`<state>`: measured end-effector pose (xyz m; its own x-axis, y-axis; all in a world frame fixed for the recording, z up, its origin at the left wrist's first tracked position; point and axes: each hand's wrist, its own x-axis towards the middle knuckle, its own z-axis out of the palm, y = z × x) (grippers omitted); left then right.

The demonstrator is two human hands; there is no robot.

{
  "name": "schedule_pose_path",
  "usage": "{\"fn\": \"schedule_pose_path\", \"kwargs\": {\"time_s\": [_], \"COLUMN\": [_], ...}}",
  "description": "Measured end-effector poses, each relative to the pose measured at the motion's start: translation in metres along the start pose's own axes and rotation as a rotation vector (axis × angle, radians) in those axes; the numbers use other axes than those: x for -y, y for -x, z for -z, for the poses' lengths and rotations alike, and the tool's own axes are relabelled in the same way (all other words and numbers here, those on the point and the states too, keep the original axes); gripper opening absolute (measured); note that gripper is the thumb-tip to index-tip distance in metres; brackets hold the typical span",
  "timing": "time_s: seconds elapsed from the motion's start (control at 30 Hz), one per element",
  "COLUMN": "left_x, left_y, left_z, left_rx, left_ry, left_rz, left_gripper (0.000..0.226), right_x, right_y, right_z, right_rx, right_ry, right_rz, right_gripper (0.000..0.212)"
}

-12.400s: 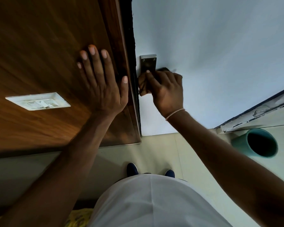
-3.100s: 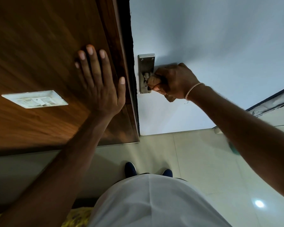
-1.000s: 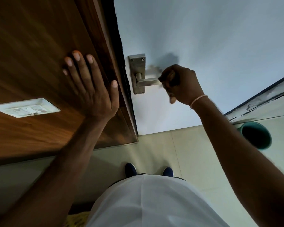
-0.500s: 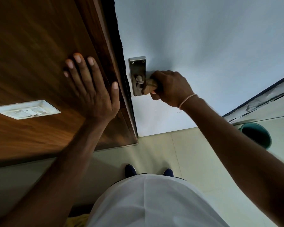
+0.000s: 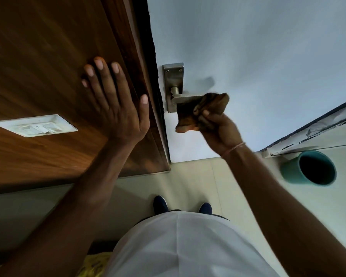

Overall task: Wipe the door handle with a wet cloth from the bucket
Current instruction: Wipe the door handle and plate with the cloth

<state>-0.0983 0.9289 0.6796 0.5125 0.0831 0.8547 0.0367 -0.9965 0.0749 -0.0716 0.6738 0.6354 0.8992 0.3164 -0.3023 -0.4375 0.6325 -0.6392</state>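
at the lever handle [image 5: 185, 99], your r hand [image 5: 220, 130] fists a brown cloth [image 5: 203, 109] over its tip; l hand [image 5: 116, 100] spread flat on wood panel [image 5: 48, 56].

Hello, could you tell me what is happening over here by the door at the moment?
A person is cleaning a door handle. The right hand grips a bunched brown cloth against the outer end of the metal lever, whose inner part and backplate show bare. The left hand lies flat and open on the wooden panel beside the door. A teal bucket stands on the floor to the right.
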Motion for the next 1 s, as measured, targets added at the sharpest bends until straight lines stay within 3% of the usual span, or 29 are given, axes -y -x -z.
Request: {"fn": "schedule_pose_path", "kwargs": {"time_s": [0.1, 0.27, 0.53, 0.73, 0.87, 1.0], "left_x": [0.001, 0.006, 0.005, 0.007, 0.012, 0.012], "left_y": [0.0, 0.001, 0.0, 0.0, 0.001, 0.001], "left_z": [0.001, 0.003, 0.006, 0.006, 0.007, 0.005], "left_rx": [0.003, 0.022, 0.021, 0.02, 0.03, 0.029], "left_ry": [0.006, 0.012, 0.009, 0.02, 0.037, 0.04], "left_rz": [0.0, -0.019, -0.016, -0.032, -0.055, -0.068], "left_gripper": [0.076, 0.074, 0.075, 0.076, 0.076, 0.075], "right_x": [-0.031, -0.044, -0.016, -0.023, -0.029, -0.034], "right_y": [-0.007, -0.018, -0.018, -0.023, -0.026, -0.026], "right_z": [-0.035, -0.083, -0.052, -0.059, -0.067, -0.074], "right_rx": [0.032, -0.008, -0.21, -0.359, -0.231, -0.189], "right_ry": [-0.2, -0.27, -0.376, -0.326, -0.505, -0.495], "right_rz": [-0.092, -0.157, -0.076, -0.155, -0.146, -0.144], "right_gripper": [0.022, 0.022, 0.033, 0.055, 0.077, 0.056]}}
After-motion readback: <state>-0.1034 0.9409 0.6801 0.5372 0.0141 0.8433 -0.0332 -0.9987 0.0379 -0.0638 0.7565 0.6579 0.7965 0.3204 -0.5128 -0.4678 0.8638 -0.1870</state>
